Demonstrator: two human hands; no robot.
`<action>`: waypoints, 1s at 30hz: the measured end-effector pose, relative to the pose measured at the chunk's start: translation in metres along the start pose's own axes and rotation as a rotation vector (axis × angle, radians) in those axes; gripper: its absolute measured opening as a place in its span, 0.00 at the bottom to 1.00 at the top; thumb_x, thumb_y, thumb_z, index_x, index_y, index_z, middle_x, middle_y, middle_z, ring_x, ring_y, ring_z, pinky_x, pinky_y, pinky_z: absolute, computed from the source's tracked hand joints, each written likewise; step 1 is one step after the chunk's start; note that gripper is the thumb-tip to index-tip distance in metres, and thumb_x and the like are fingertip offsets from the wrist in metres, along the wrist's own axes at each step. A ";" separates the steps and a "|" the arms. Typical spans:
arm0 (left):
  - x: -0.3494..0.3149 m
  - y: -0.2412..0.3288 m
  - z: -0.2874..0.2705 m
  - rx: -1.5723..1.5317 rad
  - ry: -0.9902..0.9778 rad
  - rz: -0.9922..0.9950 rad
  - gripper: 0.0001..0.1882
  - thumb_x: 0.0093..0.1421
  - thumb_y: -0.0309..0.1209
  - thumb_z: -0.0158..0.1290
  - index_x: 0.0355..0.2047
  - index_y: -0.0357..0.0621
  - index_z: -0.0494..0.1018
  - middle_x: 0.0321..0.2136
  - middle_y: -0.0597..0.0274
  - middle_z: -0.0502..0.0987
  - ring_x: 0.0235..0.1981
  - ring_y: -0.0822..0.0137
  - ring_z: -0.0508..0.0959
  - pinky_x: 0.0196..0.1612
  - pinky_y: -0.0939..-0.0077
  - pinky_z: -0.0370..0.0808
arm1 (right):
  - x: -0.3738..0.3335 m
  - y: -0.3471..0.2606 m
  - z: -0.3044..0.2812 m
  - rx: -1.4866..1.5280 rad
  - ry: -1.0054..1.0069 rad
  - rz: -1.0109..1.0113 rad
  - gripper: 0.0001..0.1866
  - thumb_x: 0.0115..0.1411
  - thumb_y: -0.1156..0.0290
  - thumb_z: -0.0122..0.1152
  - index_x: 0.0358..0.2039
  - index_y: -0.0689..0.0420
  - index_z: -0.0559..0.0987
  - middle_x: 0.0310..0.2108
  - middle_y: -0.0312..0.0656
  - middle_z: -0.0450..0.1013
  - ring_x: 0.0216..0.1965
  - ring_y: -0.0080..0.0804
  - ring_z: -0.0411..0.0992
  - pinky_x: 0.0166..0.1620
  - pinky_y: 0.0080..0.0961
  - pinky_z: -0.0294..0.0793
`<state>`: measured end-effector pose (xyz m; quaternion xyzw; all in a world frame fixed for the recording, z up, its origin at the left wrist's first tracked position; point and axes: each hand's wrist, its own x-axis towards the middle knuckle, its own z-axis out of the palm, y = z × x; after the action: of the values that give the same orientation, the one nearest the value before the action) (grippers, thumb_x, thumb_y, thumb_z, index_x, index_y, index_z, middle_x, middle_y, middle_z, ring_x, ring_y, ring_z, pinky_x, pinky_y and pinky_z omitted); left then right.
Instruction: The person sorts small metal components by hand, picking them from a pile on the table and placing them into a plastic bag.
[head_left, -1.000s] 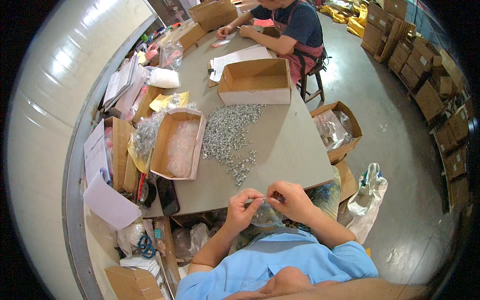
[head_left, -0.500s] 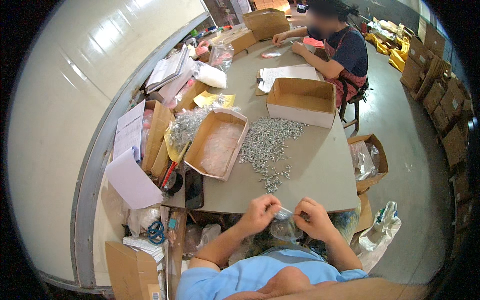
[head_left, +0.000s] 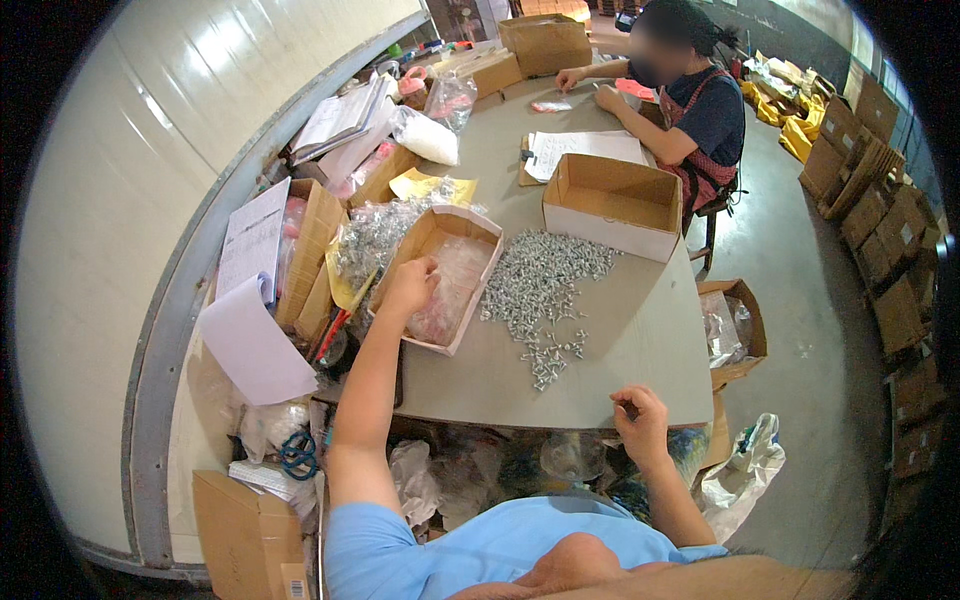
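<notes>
My left hand [head_left: 412,287] reaches over the left side of an open cardboard tray box [head_left: 478,300]. Clear flat plastic bags [head_left: 463,268] lie inside this box. The fingers are bent and drawn together; anything between them is too small to make out. At the table's front edge, my right hand [head_left: 640,415] is raised with its fingers curled in, and nothing shows in it. A spread pile of small silver screws [head_left: 545,280] lies on the table to the right of the tray box, its thin end trailing toward me.
Behind the screws stands an empty cardboard box [head_left: 610,222], with a clipboard of papers [head_left: 575,152] beyond it. A co-worker [head_left: 695,130] sits at the far right. Bagged hardware [head_left: 375,240] and papers [head_left: 250,240] crowd the left side. An open carton [head_left: 735,325] stands off the right edge.
My hands were together in front of me with a small clear bag between them. The left has moved forward and left to the tray box; the right has moved slightly right, without the bag.
</notes>
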<state>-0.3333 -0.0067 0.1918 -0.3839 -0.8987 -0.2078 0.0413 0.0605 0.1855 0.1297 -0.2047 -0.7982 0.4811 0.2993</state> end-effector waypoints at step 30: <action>-0.011 -0.016 0.003 -0.111 0.068 -0.246 0.15 0.48 0.33 0.62 0.35 0.38 0.75 0.30 0.53 0.80 0.34 0.56 0.80 0.37 0.65 0.74 | 0.072 -0.012 0.056 -0.855 -0.483 -0.150 0.35 0.56 0.35 0.45 0.63 0.32 0.60 0.69 0.37 0.43 0.68 0.57 0.38 0.64 0.62 0.36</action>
<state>-0.3364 -0.0224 0.1813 -0.2651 -0.9243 -0.2736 0.0248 -0.0305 0.1880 0.1403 -0.1337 -0.9831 0.1215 0.0288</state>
